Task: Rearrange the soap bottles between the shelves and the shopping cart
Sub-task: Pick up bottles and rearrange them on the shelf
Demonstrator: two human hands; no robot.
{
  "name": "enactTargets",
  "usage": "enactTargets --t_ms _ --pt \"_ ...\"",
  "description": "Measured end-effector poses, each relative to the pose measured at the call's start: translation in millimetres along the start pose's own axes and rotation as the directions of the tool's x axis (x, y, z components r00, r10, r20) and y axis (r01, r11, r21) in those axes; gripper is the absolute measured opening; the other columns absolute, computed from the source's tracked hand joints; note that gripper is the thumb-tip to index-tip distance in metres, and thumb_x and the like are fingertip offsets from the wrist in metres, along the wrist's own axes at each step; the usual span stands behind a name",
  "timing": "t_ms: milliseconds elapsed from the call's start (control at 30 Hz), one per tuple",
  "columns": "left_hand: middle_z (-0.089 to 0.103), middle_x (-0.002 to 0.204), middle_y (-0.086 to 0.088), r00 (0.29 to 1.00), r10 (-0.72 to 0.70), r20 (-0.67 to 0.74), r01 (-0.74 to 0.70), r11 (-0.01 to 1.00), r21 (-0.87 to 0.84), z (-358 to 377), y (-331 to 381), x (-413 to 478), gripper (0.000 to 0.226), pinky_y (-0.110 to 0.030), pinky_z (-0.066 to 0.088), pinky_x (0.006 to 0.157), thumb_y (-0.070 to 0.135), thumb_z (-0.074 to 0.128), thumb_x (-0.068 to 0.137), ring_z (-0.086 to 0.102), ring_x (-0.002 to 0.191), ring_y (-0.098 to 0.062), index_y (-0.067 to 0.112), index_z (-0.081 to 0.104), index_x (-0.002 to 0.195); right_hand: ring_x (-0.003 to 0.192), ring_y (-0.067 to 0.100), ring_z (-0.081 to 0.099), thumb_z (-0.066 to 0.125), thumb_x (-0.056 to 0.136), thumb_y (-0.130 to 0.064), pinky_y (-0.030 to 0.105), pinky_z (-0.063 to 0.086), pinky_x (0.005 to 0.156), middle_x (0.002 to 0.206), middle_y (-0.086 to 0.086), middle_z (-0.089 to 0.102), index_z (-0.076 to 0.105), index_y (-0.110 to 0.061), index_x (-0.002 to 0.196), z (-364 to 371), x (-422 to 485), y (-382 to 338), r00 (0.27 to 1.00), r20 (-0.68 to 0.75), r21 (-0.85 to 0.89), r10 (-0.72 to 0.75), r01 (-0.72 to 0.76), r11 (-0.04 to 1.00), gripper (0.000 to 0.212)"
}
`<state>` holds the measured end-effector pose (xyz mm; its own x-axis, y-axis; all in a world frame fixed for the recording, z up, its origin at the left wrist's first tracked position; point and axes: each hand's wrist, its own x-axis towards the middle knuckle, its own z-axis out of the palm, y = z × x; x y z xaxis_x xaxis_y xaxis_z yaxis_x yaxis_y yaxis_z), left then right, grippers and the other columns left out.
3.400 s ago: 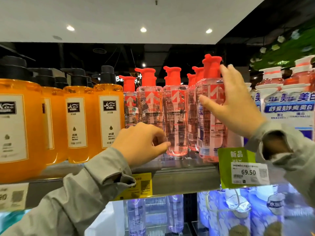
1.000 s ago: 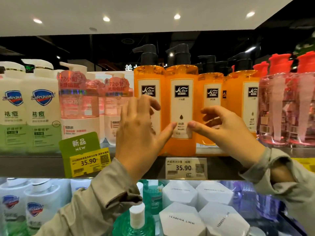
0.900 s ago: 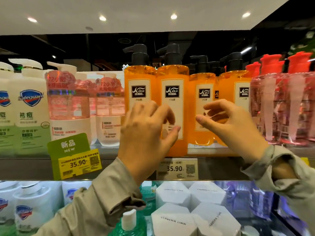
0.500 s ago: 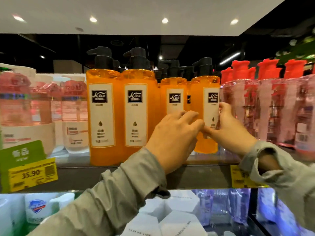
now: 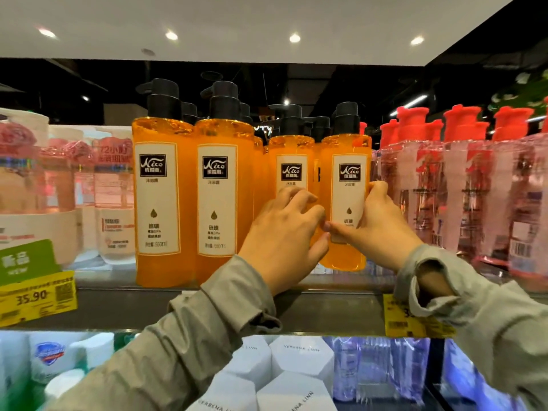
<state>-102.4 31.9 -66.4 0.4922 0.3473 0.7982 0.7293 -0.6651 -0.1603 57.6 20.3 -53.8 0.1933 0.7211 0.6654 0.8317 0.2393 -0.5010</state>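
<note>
1. Nearest: two grey sleeves rise from the lower edge towards the shelf [image 5: 326,310]. Its front lip carries a yellow price tag [image 5: 35,295] at left and another, partly hidden by the right cuff, at right.
2. Left hand [image 5: 284,232]: back towards the camera, fingers curled into the gap at the left flank of the held orange bottle [image 5: 345,203]. Its thumb tip meets the right thumb. Whether it actually clasps the bottle cannot be told.
3. Right hand [image 5: 376,229]: grips that bottle, thumb across the lower label, fingers wrapped round the right side.
4. The held bottle stands on the shelf, rightmost of the orange group. It is upright, long axis vertical, black pump uppermost, label facing the camera.
5. Just left, a neighbouring orange bottle [image 5: 292,173] is partly hidden by the left hand. Two front orange bottles [image 5: 157,203] stand further left.
6. The pink bottles with red caps [image 5: 474,188] stand just beside the held bottle, at right.
</note>
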Motion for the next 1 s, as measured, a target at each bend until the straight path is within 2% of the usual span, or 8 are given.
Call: enactTargets --t_ms 167,300,400,467,633,700,833,1000 --pt "0.048 0.133 0.0 0.999 -0.007 0.04 0.007 1.0 0.01 0 0 0 0.033 -0.037 0.037 0.102 0.039 0.046 0.095 0.03 0.132 -0.019 0.019 0.059 0.117 0.113 0.032 0.053 0.079 0.071 -0.036 0.047 0.051 0.089 0.128 0.014 0.046 0.026 -0.01 0.121 1 -1 -1 1.0 0.017 -0.004 -0.003 0.004 1.0 0.077" --pt "0.054 0.125 -0.001 1.0 0.012 0.004 -0.012 1.0 -0.007 -7 2 -2 0.029 -0.037 0.044 0.096 0.037 0.049 0.094 0.041 0.123 -0.019 0.017 0.061 0.112 0.117 0.03 0.051 0.077 0.074 -0.034 0.038 0.05 0.088 0.131 0.015 0.043 0.026 -0.005 0.127 -2 -2 -3 1.0 0.03 0.012 -0.003 0.002 1.0 0.079" --pt "0.051 0.124 0.006 0.995 -0.042 0.091 0.043 0.999 -0.014 -15 3 -5 0.03 -0.027 0.042 0.092 0.04 0.047 0.095 0.043 0.117 -0.012 0.024 0.055 0.119 0.117 0.029 0.05 0.078 0.072 -0.038 0.042 0.049 0.093 0.131 0.016 0.044 0.027 -0.004 0.129 -7 -7 -3 0.995 0.102 0.024 0.01 -0.013 1.0 0.083" --pt "0.053 0.12 0.009 0.985 -0.105 0.135 0.117 0.989 -0.085 -21 5 -7 0.03 -0.027 0.045 0.089 0.041 0.05 0.094 0.048 0.11 -0.011 0.026 0.054 0.119 0.116 0.027 0.05 0.076 0.072 -0.042 0.043 0.049 0.093 0.13 0.015 0.044 0.03 -0.003 0.13 -13 -13 -3 0.99 0.141 -0.027 -0.015 0.019 0.999 0.083" --pt "0.062 0.105 0.006 0.959 -0.202 0.201 0.254 0.924 -0.284 -35 7 -8 0.022 -0.037 0.054 0.085 0.035 0.061 0.089 0.06 0.094 -0.009 0.024 0.061 0.108 0.103 0.019 0.055 0.068 0.077 -0.05 0.042 0.05 0.088 0.116 0.003 0.056 0.05 -0.016 0.115 -33 -34 -6 0.987 0.094 -0.146 -0.127 0.14 0.979 0.054" --pt "0.062 0.099 0.008 0.949 -0.202 0.243 0.274 0.909 -0.312 -39 10 -8 0.022 -0.034 0.056 0.083 0.035 0.061 0.089 0.06 0.088 -0.006 0.024 0.061 0.107 0.094 0.014 0.058 0.066 0.076 -0.05 0.039 0.052 0.084 0.105 -0.003 0.06 0.059 -0.022 0.107 -39 -42 -7 0.974 0.109 -0.062 -0.197 0.205 0.977 0.042" --pt "0.064 0.098 0.009 0.933 -0.183 0.31 0.276 0.915 -0.293 -50 16 -11 0.022 -0.026 0.056 0.08 0.039 0.061 0.087 0.061 0.086 -0.002 0.025 0.062 0.104 0.088 0.002 0.059 0.066 0.075 -0.043 0.017 0.05 0.076 0.094 -0.01 0.064 0.065 -0.025 0.102 -46 -56 -10 0.921 0.213 0.125 -0.326 0.306 0.944 0.032" --pt "0.063 0.091 0.015 0.91 -0.238 0.339 0.324 0.919 -0.224 -67 21 -25 0.024 -0.02 0.055 0.074 0.045 0.058 0.084 0.06 0.081 0.0 0.029 0.063 0.101 0.086 -0.003 0.06 0.068 0.076 -0.041 0.015 0.051 0.077 0.089 -0.015 0.066 0.067 -0.029 0.096 -47 -57 -7 0.891 0.198 0.275 -0.408 0.349 0.896 0.023"
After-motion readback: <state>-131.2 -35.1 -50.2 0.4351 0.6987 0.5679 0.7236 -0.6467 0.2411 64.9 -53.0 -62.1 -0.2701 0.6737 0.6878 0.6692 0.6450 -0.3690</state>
